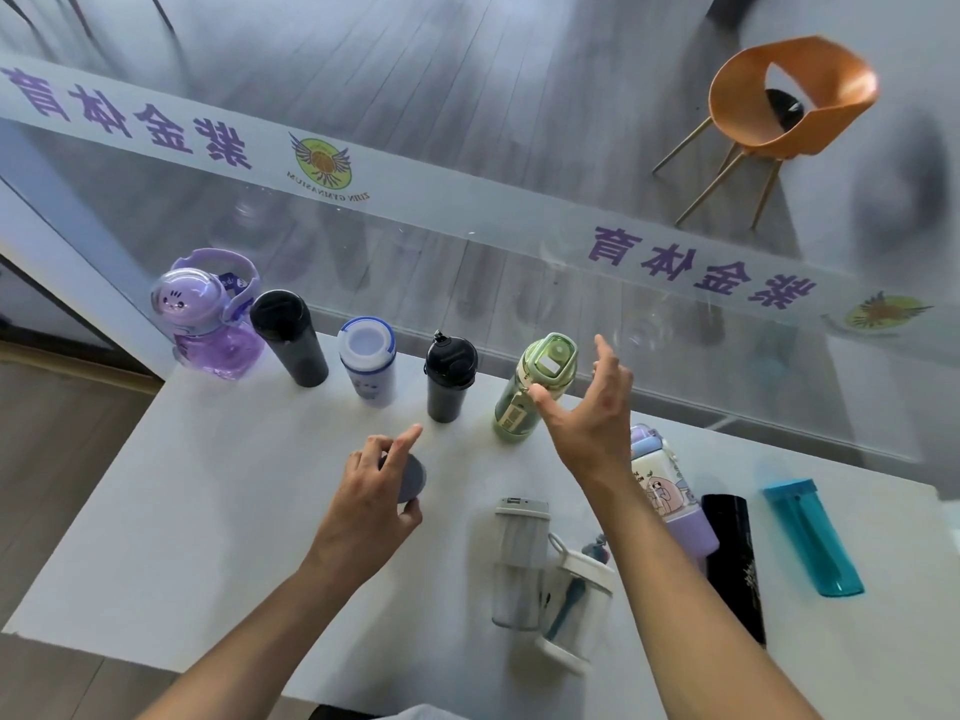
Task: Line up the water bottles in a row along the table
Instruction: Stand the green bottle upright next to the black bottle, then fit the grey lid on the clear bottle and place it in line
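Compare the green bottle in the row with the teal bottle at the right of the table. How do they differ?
The green bottle stands upright in the row; the teal bottle lies on its side, apart from it. The green bottle is pale and labelled, the teal one plain. The right hand is at the green bottle; nothing touches the teal one. Both are translucent.
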### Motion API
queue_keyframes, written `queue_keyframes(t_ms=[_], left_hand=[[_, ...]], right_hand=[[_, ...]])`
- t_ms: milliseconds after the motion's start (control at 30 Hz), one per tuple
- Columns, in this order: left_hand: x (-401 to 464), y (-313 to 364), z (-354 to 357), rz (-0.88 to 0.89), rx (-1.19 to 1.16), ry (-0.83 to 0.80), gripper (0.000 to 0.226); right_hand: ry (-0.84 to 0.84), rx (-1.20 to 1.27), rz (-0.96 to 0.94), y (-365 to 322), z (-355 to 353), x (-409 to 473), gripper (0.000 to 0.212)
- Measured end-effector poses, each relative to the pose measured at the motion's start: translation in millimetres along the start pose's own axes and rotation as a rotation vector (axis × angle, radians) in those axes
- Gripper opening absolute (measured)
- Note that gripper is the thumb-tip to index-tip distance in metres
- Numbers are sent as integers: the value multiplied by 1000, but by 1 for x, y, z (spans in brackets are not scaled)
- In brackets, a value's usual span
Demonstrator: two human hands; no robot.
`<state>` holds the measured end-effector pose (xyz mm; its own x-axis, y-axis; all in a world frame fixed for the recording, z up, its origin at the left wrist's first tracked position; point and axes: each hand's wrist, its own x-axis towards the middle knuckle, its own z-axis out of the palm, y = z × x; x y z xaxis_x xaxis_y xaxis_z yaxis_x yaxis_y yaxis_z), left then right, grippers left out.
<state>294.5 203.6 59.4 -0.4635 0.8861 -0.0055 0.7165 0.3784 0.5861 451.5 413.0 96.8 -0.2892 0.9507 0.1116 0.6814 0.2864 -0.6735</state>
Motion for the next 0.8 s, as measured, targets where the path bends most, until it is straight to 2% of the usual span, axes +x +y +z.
queue_keyframes(t_ms=[67, 133, 300, 433, 700, 800], left_hand=[[2, 4, -2, 31, -29, 6, 86], [5, 10, -3, 56, -83, 12, 82], [14, 27, -6, 132, -161, 6, 66], [18, 46, -12, 233, -212, -26, 63], [20, 84, -1, 309, -243, -110, 62], [21, 100, 5, 308, -239, -115, 65]], right_hand=[[69, -23, -44, 1, -4, -18, 84], [60, -29, -74, 2, -5, -39, 75], [-190, -51, -100, 6, 4, -88, 65], [-306, -42, -128, 7, 9, -111, 62], [-190, 63, -70, 22, -2, -120, 55], [-205, 103, -39, 36, -10, -113, 59]])
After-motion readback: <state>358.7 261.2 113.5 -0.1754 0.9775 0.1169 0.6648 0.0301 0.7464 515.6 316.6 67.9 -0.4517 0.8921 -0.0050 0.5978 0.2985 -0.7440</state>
